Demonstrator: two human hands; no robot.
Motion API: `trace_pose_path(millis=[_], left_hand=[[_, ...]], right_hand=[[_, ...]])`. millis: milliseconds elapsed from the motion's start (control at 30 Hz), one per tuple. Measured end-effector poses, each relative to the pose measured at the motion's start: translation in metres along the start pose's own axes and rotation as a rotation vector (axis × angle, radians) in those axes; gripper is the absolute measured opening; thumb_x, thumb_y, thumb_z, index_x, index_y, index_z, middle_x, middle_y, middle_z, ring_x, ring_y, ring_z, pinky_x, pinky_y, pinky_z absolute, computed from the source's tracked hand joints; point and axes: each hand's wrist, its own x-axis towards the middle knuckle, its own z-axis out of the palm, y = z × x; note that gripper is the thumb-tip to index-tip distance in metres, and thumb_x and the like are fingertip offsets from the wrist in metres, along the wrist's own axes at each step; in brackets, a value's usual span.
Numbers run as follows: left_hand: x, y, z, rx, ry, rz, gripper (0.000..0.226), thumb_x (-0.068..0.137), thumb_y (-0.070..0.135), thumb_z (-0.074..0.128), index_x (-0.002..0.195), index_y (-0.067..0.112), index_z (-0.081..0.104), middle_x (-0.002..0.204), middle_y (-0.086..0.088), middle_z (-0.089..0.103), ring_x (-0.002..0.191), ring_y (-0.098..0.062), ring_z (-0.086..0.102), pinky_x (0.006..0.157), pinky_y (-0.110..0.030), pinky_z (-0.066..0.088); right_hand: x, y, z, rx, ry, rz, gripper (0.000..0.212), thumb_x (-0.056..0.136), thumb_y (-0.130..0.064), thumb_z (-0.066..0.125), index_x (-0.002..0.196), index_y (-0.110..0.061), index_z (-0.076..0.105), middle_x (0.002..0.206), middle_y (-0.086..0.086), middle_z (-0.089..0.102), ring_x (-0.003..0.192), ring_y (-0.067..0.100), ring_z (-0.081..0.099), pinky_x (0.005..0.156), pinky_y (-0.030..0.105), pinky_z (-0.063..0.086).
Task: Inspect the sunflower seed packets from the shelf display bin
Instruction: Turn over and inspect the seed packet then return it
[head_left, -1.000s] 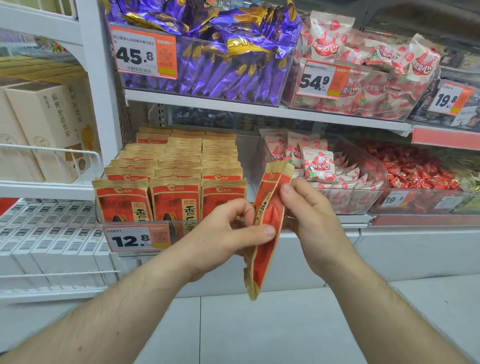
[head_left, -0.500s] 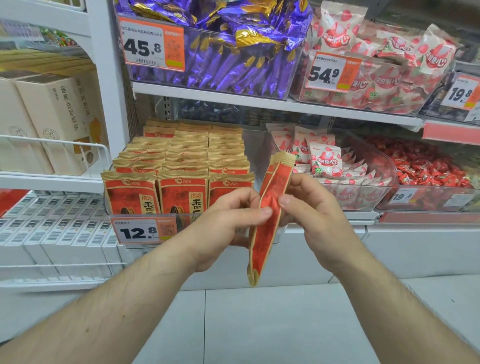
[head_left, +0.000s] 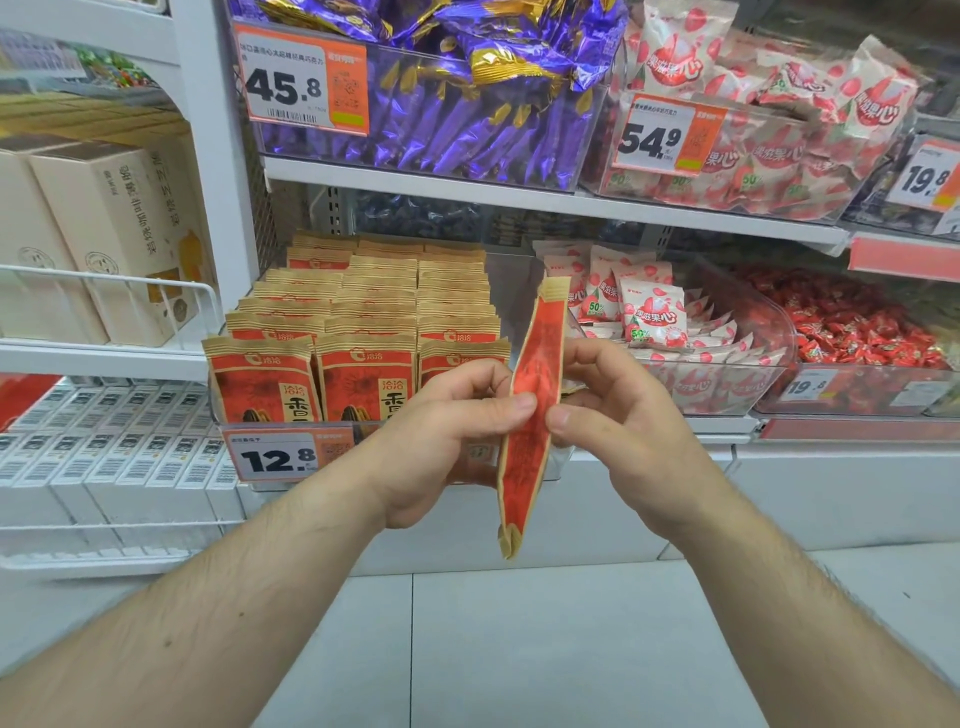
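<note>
A red and tan sunflower seed packet (head_left: 535, 374) is held upright and edge-on in front of the shelf, its narrow side toward me. My left hand (head_left: 441, 431) pinches it from the left with thumb and fingers. My right hand (head_left: 618, 415) pinches it from the right at the same height. Behind my hands stands the clear display bin (head_left: 519, 291) filled with rows of upright matching seed packets (head_left: 363, 332), with a 12.8 price tag (head_left: 280, 457) on its front.
Above are bins of purple-wrapped sweets (head_left: 467, 104) and white-red strawberry packs (head_left: 779, 130). To the right are a bin of strawberry packs (head_left: 654, 317) and red candies (head_left: 857, 322). Cream boxes (head_left: 104, 234) behind a wire rail stand left. White floor tiles (head_left: 519, 649) lie below.
The packet has turned further edge-on and more upright between both hands, and it sits slightly higher. My view has come closer to the shelf.
</note>
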Motion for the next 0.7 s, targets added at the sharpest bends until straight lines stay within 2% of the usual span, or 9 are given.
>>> trace_pose_path(millis=[100,167,233,267,433,567,633,700], left_hand=[[0.0009,-0.0005,0.0002,-0.016,0.05,0.009,0.061,0.074,0.029,0.067,0.112,-0.013,0.044,0.085,-0.016,0.058,0.07,-0.029,0.063,0.063,-0.037,0.052],[0.0018,0.0006,-0.001,-0.039,0.081,0.023,0.063,0.076,0.03,0.063,0.119,-0.013,0.044,0.094,-0.023,0.062,0.087,-0.041,0.065,0.07,-0.042,0.052],[0.0022,0.0027,-0.0016,-0.051,0.091,0.029,0.066,0.077,0.03,0.062,0.124,-0.012,0.043,0.111,-0.036,0.059,0.106,-0.05,0.061,0.078,-0.049,0.051],[0.0022,0.0038,-0.0018,-0.048,0.089,0.031,0.067,0.077,0.029,0.062,0.125,-0.013,0.043,0.115,-0.037,0.058,0.106,-0.049,0.061,0.079,-0.05,0.051],[-0.0002,0.0056,-0.0028,-0.025,0.059,0.042,0.065,0.077,0.026,0.062,0.123,-0.015,0.043,0.1,-0.021,0.058,0.087,-0.033,0.061,0.069,-0.043,0.056],[-0.0014,0.0065,-0.004,-0.037,0.044,0.049,0.06,0.076,0.024,0.062,0.117,-0.015,0.044,0.091,-0.015,0.056,0.077,-0.028,0.063,0.066,-0.041,0.056],[-0.0012,0.0068,-0.0038,-0.04,0.046,0.047,0.058,0.076,0.024,0.062,0.115,-0.015,0.045,0.088,-0.013,0.057,0.074,-0.026,0.063,0.065,-0.041,0.056],[-0.0015,0.0064,-0.0038,-0.043,0.05,0.049,0.058,0.075,0.023,0.062,0.114,-0.015,0.045,0.085,-0.011,0.06,0.073,-0.026,0.064,0.065,-0.041,0.056]], right_hand=[[-0.0021,0.0018,-0.0015,-0.099,-0.022,0.004,0.062,0.06,-0.041,0.074,0.118,-0.027,0.057,0.121,0.0,0.063,0.083,0.027,0.061,0.081,0.049,0.056],[-0.0036,0.0023,-0.001,-0.18,-0.062,0.012,0.073,0.058,-0.042,0.076,0.127,-0.033,0.053,0.123,-0.004,0.062,0.094,0.027,0.062,0.087,0.053,0.053],[-0.0038,0.0022,-0.0002,-0.208,-0.089,0.01,0.076,0.059,-0.041,0.076,0.131,-0.039,0.051,0.122,-0.008,0.063,0.102,0.023,0.063,0.091,0.053,0.052],[-0.0037,0.0018,-0.0003,-0.203,-0.096,0.001,0.076,0.059,-0.04,0.076,0.132,-0.039,0.051,0.121,-0.008,0.064,0.104,0.021,0.064,0.092,0.052,0.052],[-0.0047,-0.0007,-0.005,-0.17,-0.112,-0.012,0.077,0.064,-0.023,0.079,0.137,-0.03,0.053,0.123,-0.007,0.065,0.104,0.015,0.065,0.085,0.039,0.058],[-0.0041,0.0002,-0.0054,-0.164,-0.112,-0.015,0.08,0.063,-0.025,0.078,0.139,-0.027,0.054,0.121,-0.006,0.067,0.105,0.017,0.064,0.085,0.037,0.059],[-0.0032,-0.0001,-0.0069,-0.167,-0.119,-0.007,0.078,0.066,-0.015,0.08,0.139,-0.025,0.054,0.118,-0.005,0.068,0.102,0.015,0.066,0.083,0.036,0.058],[-0.0031,0.0001,-0.0088,-0.176,-0.129,0.001,0.077,0.068,-0.01,0.078,0.14,-0.023,0.054,0.118,-0.003,0.069,0.102,0.017,0.066,0.085,0.042,0.058]])
